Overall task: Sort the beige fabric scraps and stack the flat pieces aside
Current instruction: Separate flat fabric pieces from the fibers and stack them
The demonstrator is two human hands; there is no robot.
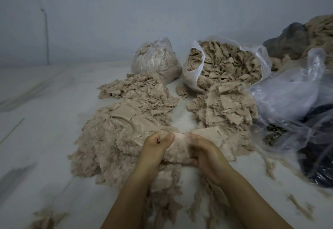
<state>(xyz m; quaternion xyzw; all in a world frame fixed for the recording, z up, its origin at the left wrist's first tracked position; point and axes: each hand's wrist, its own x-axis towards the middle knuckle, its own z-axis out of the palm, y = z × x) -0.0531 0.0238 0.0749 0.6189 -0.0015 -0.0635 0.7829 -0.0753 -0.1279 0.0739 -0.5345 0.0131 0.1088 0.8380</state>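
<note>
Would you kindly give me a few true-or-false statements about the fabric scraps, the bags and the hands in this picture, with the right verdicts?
1. Both hands hold one bunch of beige scraps between them. True.
2. The left hand rests flat on the bare surface. False: its grip is closed on the scraps.
3. The open bag at the back is filled with beige scraps. True.
4. The tied bag stands to the right of the open bag. False: it stands to its left.
5. The right hand is lifting a dark cloth. False: it grips the beige scraps.
</note>
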